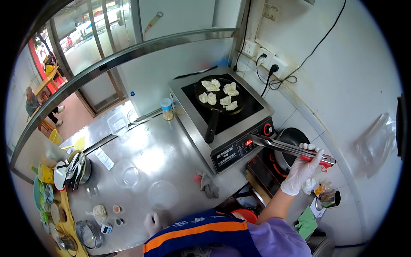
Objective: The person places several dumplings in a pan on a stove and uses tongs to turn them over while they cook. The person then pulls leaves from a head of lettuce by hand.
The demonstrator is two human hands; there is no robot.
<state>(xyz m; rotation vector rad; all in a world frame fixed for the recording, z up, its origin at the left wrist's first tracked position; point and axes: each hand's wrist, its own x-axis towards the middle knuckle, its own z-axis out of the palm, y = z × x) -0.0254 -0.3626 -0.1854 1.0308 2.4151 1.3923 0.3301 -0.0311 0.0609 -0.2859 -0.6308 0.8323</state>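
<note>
My right hand (302, 171), in a white glove, is closed around the red-handled end of long metal tongs (282, 147). The tongs point left, their tips over the control panel of the induction cooker (246, 143). On that cooker sits a black frying pan (205, 112), its handle turned toward me. Several pale, folded pieces of dough-like food (209, 85) lie in the pan in small clusters. My left hand (152, 223), also gloved, is by the counter's near edge beside my apron. Its fingers look curled in, and I see nothing in them.
A dark pot (292, 141) stands on a second cooker at right. On the steel counter (141, 150) are a clear lid (163, 194), a grey cloth (208, 185), a blue-lidded jar (166, 109), a timer (106, 229) and a utensil bowl (87, 171). Cords hang along the wall.
</note>
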